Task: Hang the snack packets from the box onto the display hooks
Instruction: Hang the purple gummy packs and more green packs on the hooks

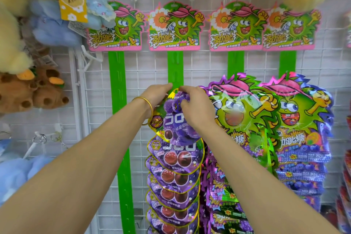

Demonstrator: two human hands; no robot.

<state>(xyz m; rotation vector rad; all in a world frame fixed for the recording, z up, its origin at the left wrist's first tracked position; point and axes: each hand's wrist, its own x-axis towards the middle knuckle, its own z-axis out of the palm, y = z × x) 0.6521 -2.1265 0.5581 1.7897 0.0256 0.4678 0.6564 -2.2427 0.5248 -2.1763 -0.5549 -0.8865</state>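
Left hand (157, 95) and right hand (193, 107) pinched the purple packet (175, 119) at the green strip (175, 66); a missed hook could drop it toward six o'clock.

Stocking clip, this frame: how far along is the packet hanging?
Done: a column of purple packets already hangs down the second green strip. In hand: the left hand and right hand grip one grape packet at the column's top, not visibly hooked yet. Left: the leftmost green strip shows no packets; the box is out of view, so the remaining count is unknown.
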